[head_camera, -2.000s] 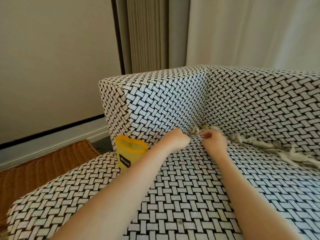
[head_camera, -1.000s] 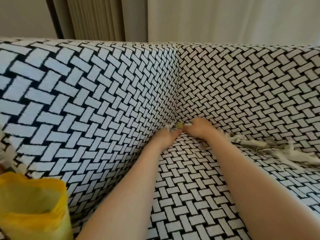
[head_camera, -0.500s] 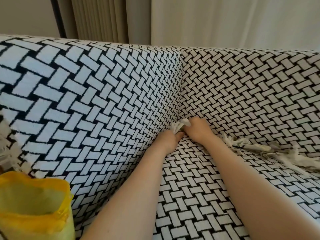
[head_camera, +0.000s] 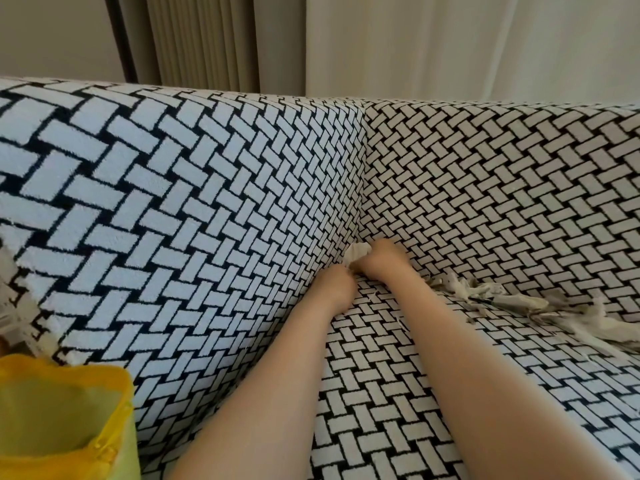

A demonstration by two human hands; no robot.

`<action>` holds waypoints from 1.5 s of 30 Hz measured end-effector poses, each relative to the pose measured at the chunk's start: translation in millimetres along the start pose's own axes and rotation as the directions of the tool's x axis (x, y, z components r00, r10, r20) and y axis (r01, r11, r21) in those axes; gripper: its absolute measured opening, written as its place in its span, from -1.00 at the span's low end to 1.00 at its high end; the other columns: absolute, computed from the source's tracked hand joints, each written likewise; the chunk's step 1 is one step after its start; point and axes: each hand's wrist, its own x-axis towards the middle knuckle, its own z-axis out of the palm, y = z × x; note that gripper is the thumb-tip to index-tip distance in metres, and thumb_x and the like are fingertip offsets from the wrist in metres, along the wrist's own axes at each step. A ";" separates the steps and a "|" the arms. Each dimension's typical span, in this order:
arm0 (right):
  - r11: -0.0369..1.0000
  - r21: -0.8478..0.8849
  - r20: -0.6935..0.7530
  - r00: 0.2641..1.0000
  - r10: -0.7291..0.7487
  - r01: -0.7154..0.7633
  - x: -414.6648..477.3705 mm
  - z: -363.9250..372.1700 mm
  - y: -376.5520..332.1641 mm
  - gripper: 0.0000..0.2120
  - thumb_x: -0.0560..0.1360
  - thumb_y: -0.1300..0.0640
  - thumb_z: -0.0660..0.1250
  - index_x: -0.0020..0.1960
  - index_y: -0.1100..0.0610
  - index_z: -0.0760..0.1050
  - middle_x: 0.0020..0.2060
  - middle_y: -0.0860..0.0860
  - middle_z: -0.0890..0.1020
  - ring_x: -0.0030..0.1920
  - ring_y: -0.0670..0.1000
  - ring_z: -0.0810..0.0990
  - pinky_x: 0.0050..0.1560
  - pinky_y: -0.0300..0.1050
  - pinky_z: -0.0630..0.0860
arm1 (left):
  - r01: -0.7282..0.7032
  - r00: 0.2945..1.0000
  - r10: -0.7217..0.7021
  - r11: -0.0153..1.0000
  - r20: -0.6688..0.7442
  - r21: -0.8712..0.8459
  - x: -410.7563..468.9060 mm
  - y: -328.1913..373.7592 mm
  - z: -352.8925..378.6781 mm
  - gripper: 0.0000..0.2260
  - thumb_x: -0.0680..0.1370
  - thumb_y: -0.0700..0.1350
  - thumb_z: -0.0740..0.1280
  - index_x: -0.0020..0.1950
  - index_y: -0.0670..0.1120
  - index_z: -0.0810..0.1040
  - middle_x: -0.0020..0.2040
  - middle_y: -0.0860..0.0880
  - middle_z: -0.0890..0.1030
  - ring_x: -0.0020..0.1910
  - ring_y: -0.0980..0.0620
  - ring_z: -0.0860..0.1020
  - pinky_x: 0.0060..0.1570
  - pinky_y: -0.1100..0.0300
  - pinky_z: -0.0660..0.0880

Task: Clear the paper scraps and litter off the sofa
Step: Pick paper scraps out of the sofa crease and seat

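An open yellow bag [head_camera: 62, 417] stands at the near left edge, beside the arm of a black-and-white woven-pattern sofa [head_camera: 381, 393]. A person's two bare forearms reach across the seat into the corner where the arm meets the back. There the left hand [head_camera: 334, 282] and right hand [head_camera: 379, 259] sit close together, knuckles nearly touching. The right hand appears closed on a crumpled scrap [head_camera: 356, 252] of white paper wedged in the corner. The left hand's fingers are turned away, so whether it holds anything cannot be told. To the right, more torn paper strips [head_camera: 502, 296] lie along the crease between seat and back. The paper looks light, soft and easily torn, so it is probably best bunched up and pinched in handfuls at its thickest clumps, not pulled by a thin end. A pale curtain [head_camera: 450, 43] hangs behind the sofa.
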 end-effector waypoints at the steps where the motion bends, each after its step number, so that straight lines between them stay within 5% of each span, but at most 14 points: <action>1: 1.000 0.014 -0.040 0.999 0.007 -0.006 -0.7 0.7 -0.1 -0.66 0.47 0.08 0.33 0.19 0.20 0.44 0.10 0.10 0.56 0.09 0.09 0.53 -0.12 -0.16 0.40 | -0.003 1.000 0.003 1.000 -0.008 -0.016 0.2 -0.6 -0.3 -0.66 0.65 -0.13 -0.02 0.28 -0.22 0.45 0.20 -0.17 0.52 0.12 -0.10 0.49 -0.03 0.19 0.35; 6: 0.998 -0.008 -0.218 0.974 -0.065 0.064 -1.3 1.1 3.5 -0.86 0.50 0.27 0.26 0.03 0.25 0.52 0.00 0.16 0.60 -0.16 0.05 0.47 -0.32 -0.18 0.36 | -0.004 1.000 0.004 0.999 -0.008 -0.032 2.0 -1.3 0.7 -0.70 0.64 -0.12 0.04 0.19 -0.20 0.49 0.09 -0.17 0.55 0.03 -0.12 0.51 -0.12 0.18 0.33; 11: 0.991 -0.027 -0.233 0.964 -0.131 0.128 0.9 -5.3 7.5 -0.85 0.50 0.32 0.21 -0.06 0.26 0.56 -0.10 0.14 0.60 -0.14 0.08 0.50 -0.40 -0.23 0.29 | -0.084 0.991 0.080 0.996 -0.105 -0.028 -0.7 6.6 2.3 -0.74 0.61 -0.22 0.06 0.17 -0.19 0.50 0.08 -0.16 0.56 -0.04 -0.06 0.47 -0.09 0.17 0.37; 14: 0.981 0.024 -0.291 0.940 -0.177 0.192 -2.5 -11.5 6.3 -0.70 0.49 0.32 0.22 -0.40 0.15 0.36 -0.42 0.00 0.42 -0.30 0.02 0.45 -0.47 -0.29 0.20 | -0.187 0.949 0.151 0.976 -0.276 -0.112 -7.0 23.4 5.8 -0.79 0.57 -0.29 0.07 0.01 -0.16 0.49 -0.11 -0.09 0.54 -0.19 0.00 0.45 -0.22 0.21 0.37; 17: 0.956 0.197 -0.341 0.930 -0.140 0.216 -5.8 -18.5 8.4 -0.70 0.47 0.33 0.26 -0.41 0.15 0.36 -0.46 -0.03 0.39 -0.41 -0.06 0.38 -0.49 -0.30 0.18 | -0.120 0.963 0.031 0.939 -0.268 -0.323 -5.5 26.9 5.5 -0.71 0.60 -0.26 0.08 -0.21 -0.02 0.46 -0.29 0.04 0.42 -0.31 0.09 0.38 -0.40 0.31 0.24; 21: 0.827 0.530 -0.274 0.961 -0.043 0.188 -15.7 -41.9 8.9 -0.92 0.42 0.27 0.40 -0.16 0.18 0.49 -0.33 -0.01 0.48 -0.35 -0.08 0.47 -0.48 -0.32 0.36 | 0.078 0.982 -0.186 0.488 -0.016 -0.869 -0.7 29.6 -1.9 -0.79 0.59 -0.26 0.11 -0.06 -0.10 0.53 -0.12 -0.05 0.52 -0.13 0.06 0.46 -0.07 0.25 0.40; 24: 0.608 0.782 -0.053 0.987 -0.154 0.137 -26.5 -57.1 7.5 -0.83 0.39 0.35 0.41 -0.16 0.12 0.48 -0.25 -0.01 0.54 -0.22 -0.04 0.55 -0.45 -0.35 0.51 | 0.160 0.979 -0.142 0.067 0.149 -0.985 -7.8 37.6 -7.6 -0.75 0.60 -0.25 0.03 -0.16 -0.18 0.47 -0.19 -0.13 0.49 -0.23 -0.01 0.44 -0.01 0.12 0.43; 26: 0.667 0.734 0.054 0.967 -0.248 0.130 -27.8 -54.3 6.5 -0.82 0.38 0.34 0.41 -0.10 0.14 0.49 -0.18 0.02 0.56 -0.12 0.01 0.57 -0.33 -0.30 0.54 | 0.195 0.977 -0.078 -0.054 0.199 -0.979 -12.1 41.1 -9.5 -0.71 0.61 -0.14 0.01 -0.13 -0.17 0.47 -0.12 -0.19 0.52 -0.17 -0.07 0.47 -0.01 0.03 0.43; 30: 0.908 0.278 0.142 0.921 -0.363 0.315 -26.8 -37.7 -4.3 -0.87 0.48 0.20 0.30 0.01 0.14 0.41 -0.13 0.03 0.53 -0.15 -0.03 0.53 -0.16 -0.19 0.50 | 0.215 0.972 -0.060 -0.148 0.226 -0.965 -13.9 39.2 -10.2 -0.70 0.61 -0.06 0.03 -0.06 -0.19 0.49 -0.08 -0.22 0.54 -0.08 -0.12 0.52 -0.04 -0.06 0.49; 32: 0.891 -0.136 0.130 0.899 -0.418 0.434 -28.2 -30.7 -10.0 -0.87 0.53 0.10 0.18 0.00 0.15 0.42 0.01 0.12 0.48 0.09 0.09 0.44 0.16 -0.02 0.38 | 0.223 0.971 -0.042 -0.186 0.234 -0.957 -11.8 37.4 -10.9 -0.73 0.60 -0.04 0.09 -0.04 -0.18 0.49 -0.11 -0.18 0.57 -0.11 -0.06 0.56 -0.15 0.05 0.52; 34: 0.834 -0.340 0.127 0.901 -0.416 0.433 -29.1 -28.0 -13.9 -0.67 0.53 0.06 0.10 0.22 0.20 0.37 0.26 0.18 0.36 0.32 0.18 0.26 0.37 0.12 0.14 | 0.227 0.971 -0.045 -0.150 0.236 -0.962 -8.1 35.3 -10.4 -0.76 0.58 -0.02 0.18 0.03 -0.17 0.50 -0.05 -0.16 0.58 -0.05 -0.04 0.57 -0.15 0.10 0.52; 37: 0.868 -0.175 0.193 0.881 -0.432 0.464 -28.8 -36.3 -10.8 -0.75 0.48 0.11 0.18 0.13 0.08 0.48 0.21 0.12 0.39 0.32 0.19 0.29 0.36 0.17 0.21 | 0.215 0.970 -0.091 -0.091 0.224 -0.972 -1.8 36.1 -9.8 -0.76 0.57 -0.12 0.26 0.17 -0.23 0.49 0.02 -0.16 0.59 -0.03 -0.02 0.56 -0.09 0.15 0.52; 40: 0.892 0.208 0.301 0.841 -0.449 0.402 -29.6 -56.7 3.3 -0.73 0.36 0.07 0.40 0.06 0.07 0.56 0.04 0.01 0.55 0.10 0.05 0.52 0.19 -0.01 0.44 | 0.204 0.965 -0.147 -0.092 0.216 -0.975 -3.5 38.8 -12.0 -0.90 0.59 -0.21 0.20 0.06 -0.21 0.43 -0.19 -0.13 0.53 -0.26 0.04 0.52 -0.36 0.29 0.51; 45: 0.881 0.358 0.082 0.929 -0.361 0.311 -16.5 -69.6 17.7 -0.64 0.50 0.31 0.21 0.25 0.07 0.47 0.24 -0.03 0.50 0.25 -0.06 0.43 0.33 -0.07 0.34 | 0.209 0.940 -0.244 -0.136 0.237 -0.968 -5.1 34.5 -10.8 -0.83 0.61 -0.24 0.16 -0.17 -0.20 0.42 -0.25 -0.15 0.40 -0.40 0.03 0.42 -0.67 0.36 0.43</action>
